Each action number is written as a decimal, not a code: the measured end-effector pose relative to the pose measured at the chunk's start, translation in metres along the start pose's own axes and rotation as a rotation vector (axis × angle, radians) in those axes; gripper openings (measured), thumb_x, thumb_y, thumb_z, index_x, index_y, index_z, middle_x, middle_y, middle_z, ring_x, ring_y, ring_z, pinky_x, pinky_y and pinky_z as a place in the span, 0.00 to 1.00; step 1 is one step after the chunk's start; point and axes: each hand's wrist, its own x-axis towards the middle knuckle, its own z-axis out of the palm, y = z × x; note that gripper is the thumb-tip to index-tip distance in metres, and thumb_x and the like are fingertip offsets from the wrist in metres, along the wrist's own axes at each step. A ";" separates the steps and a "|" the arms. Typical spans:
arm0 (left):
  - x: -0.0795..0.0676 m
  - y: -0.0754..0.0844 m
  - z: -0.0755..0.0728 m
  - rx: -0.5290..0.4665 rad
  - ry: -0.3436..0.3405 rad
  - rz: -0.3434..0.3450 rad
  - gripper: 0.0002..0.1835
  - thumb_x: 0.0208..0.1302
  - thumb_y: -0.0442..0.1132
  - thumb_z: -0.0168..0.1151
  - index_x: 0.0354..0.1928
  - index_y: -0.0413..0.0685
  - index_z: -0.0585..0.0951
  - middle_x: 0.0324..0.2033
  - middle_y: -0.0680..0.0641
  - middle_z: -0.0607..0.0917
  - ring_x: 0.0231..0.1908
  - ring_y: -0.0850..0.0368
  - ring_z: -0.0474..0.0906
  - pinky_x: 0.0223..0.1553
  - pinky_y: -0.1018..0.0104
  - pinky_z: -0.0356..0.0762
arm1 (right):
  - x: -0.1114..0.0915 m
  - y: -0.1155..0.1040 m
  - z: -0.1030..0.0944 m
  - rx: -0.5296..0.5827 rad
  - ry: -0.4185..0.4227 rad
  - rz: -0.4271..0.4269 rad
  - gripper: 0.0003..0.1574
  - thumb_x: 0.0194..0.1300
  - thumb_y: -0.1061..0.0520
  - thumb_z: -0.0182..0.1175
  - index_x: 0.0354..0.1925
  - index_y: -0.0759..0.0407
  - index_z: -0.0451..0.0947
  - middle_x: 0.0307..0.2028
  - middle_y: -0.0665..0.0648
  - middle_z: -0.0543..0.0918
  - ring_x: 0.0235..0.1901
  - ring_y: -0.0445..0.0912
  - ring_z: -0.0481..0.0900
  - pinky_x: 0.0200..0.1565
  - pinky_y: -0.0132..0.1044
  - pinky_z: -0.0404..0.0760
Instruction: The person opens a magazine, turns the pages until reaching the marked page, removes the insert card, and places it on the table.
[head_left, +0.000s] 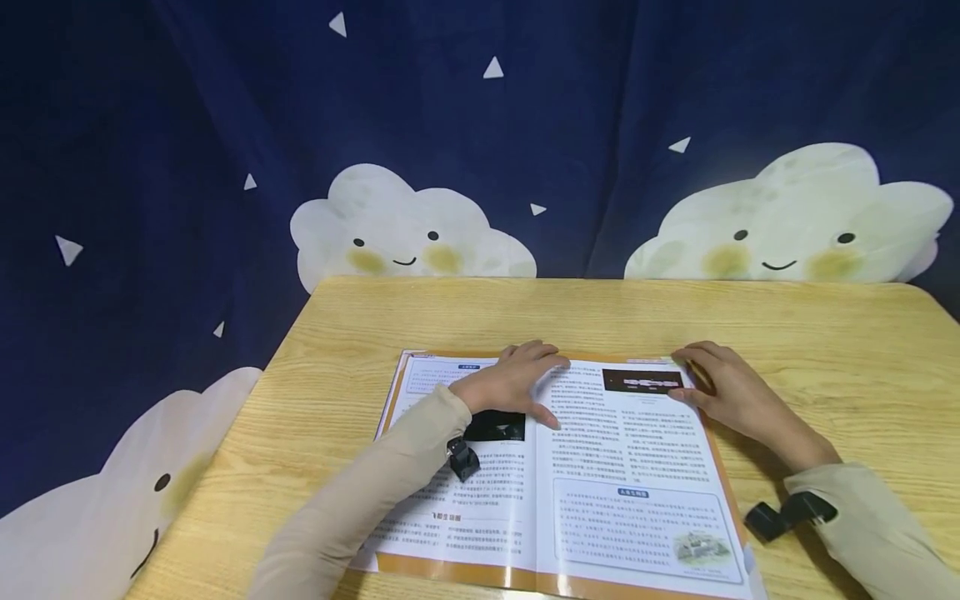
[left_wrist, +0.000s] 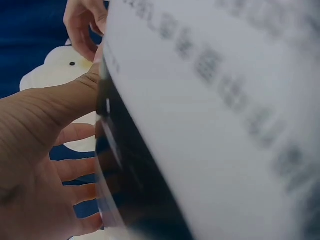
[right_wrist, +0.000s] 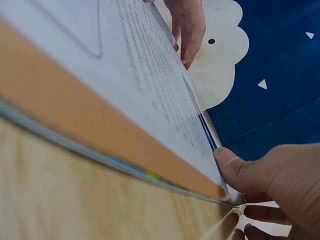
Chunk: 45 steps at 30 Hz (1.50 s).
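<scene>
An open book (head_left: 510, 483) lies on the wooden table, its printing upside down in the head view. Near the far end of its center fold is my left hand (head_left: 517, 377), thumb and fingers spread over the pages. The left wrist view shows its straight fingers (left_wrist: 80, 170) partly behind a curving page with a dark picture (left_wrist: 132, 165). My right hand (head_left: 723, 392) pinches the book's far right corner. In the right wrist view its thumb (right_wrist: 230, 162) lies on the page side, with the other fingers past the edge.
The wooden table (head_left: 450, 312) extends around the book. Behind it hangs a dark blue curtain (head_left: 570, 125) with white clouds (head_left: 405, 221) and small triangles. A black wrist strap (head_left: 787, 514) sits on the right sleeve, another (head_left: 462, 458) on the left.
</scene>
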 end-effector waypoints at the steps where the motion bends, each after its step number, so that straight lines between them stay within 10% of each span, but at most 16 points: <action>1: 0.000 0.000 0.000 0.000 -0.001 -0.003 0.51 0.50 0.61 0.72 0.73 0.54 0.60 0.73 0.45 0.55 0.74 0.48 0.43 0.71 0.44 0.43 | 0.001 -0.001 0.000 -0.001 -0.004 0.003 0.32 0.53 0.58 0.74 0.53 0.70 0.75 0.51 0.68 0.76 0.51 0.65 0.72 0.51 0.60 0.69; 20: 0.004 -0.004 0.004 0.017 0.000 -0.013 0.54 0.49 0.64 0.70 0.75 0.54 0.56 0.74 0.47 0.53 0.74 0.48 0.43 0.71 0.44 0.42 | 0.002 -0.005 0.003 -0.093 0.019 -0.028 0.35 0.51 0.60 0.74 0.54 0.77 0.74 0.47 0.69 0.71 0.40 0.58 0.73 0.37 0.51 0.73; 32: 0.003 -0.004 0.004 -0.002 -0.007 -0.040 0.55 0.48 0.65 0.70 0.75 0.57 0.54 0.75 0.47 0.50 0.74 0.49 0.39 0.71 0.46 0.39 | 0.003 -0.005 0.004 -0.064 0.012 0.015 0.31 0.52 0.58 0.74 0.52 0.72 0.76 0.48 0.70 0.76 0.48 0.65 0.73 0.45 0.61 0.72; 45: 0.004 -0.006 0.006 -0.012 -0.004 -0.020 0.55 0.49 0.64 0.71 0.75 0.57 0.54 0.75 0.49 0.50 0.74 0.47 0.38 0.71 0.46 0.39 | 0.001 -0.009 0.004 -0.013 0.118 -0.032 0.19 0.52 0.73 0.67 0.44 0.67 0.78 0.34 0.63 0.81 0.31 0.51 0.79 0.29 0.45 0.76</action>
